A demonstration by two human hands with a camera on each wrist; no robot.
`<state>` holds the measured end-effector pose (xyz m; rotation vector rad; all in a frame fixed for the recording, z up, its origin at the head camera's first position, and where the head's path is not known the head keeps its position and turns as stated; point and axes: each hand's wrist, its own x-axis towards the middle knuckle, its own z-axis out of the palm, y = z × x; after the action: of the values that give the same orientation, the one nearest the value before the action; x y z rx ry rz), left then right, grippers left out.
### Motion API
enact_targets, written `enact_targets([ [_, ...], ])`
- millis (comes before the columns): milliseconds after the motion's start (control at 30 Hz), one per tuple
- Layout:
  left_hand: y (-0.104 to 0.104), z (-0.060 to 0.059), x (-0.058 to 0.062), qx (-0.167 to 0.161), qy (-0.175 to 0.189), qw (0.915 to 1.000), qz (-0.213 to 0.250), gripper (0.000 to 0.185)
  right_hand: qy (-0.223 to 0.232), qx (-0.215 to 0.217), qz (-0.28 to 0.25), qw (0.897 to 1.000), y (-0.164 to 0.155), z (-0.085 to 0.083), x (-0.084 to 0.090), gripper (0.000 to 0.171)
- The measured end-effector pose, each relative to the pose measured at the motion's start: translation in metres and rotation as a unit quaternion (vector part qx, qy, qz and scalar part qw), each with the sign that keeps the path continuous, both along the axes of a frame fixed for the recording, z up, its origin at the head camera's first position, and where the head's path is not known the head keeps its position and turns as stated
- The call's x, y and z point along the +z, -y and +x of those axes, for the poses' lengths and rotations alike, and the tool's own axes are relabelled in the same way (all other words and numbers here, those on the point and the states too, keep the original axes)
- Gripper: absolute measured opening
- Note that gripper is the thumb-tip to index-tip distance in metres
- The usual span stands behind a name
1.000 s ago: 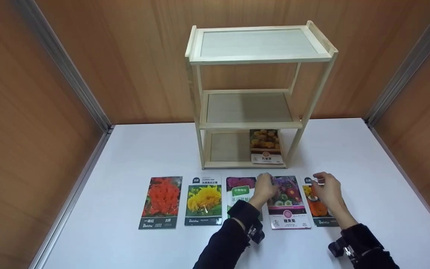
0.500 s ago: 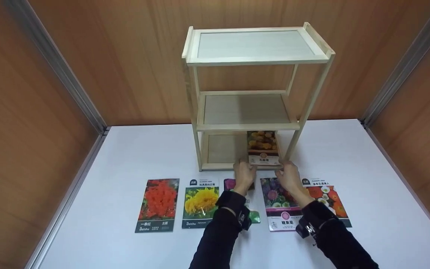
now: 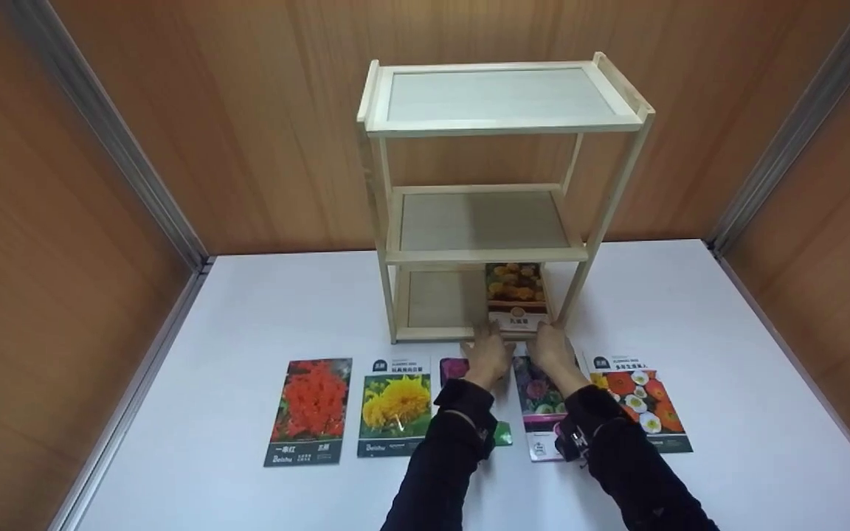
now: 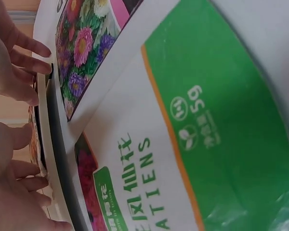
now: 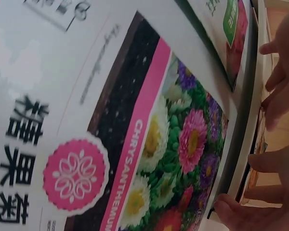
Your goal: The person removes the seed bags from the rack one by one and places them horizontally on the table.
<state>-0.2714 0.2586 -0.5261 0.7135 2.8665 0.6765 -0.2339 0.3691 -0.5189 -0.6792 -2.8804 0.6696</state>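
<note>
Fingers (image 3: 485, 341) straight — touching seed packet (image 3: 517, 293)

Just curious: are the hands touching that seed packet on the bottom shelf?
Touching. The head view shows both the left hand and right hand fingertips meeting the seed packet at its near edge.

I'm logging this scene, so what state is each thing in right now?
Marigold packet: flat on the shelf unit's bottom shelf, near edge touched by both hands.
Left hand: fingers straight.
Right hand: fingers straight.
Red-flower packet: flat on table.
Yellow-flower packet: flat on table.
</note>
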Motion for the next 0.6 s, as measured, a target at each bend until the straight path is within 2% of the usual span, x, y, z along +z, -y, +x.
enact_targets([
  [133,0.001,0.002,-0.002,0.001,0.002,0.9994,0.036,0.048,-0.013,-0.005,-0.015,1.000,0.001,0.001,-0.001,0.024],
  [267,0.001,0.004,-0.002,0.008,-0.014,0.9927,0.119,0.040,-0.049,-0.009,-0.032,0.998,0.001,0.003,-0.001,0.019],
  [433,0.001,0.007,0.002,0.015,-0.024,0.9819,0.187,0.036,-0.062,-0.014,-0.050,0.997,0.003,0.007,0.003,0.025],
  [600,0.005,0.009,0.010,0.052,-0.052,0.9755,0.208,0.019,-0.055,-0.020,-0.084,0.995,0.002,0.012,0.008,0.036],
])
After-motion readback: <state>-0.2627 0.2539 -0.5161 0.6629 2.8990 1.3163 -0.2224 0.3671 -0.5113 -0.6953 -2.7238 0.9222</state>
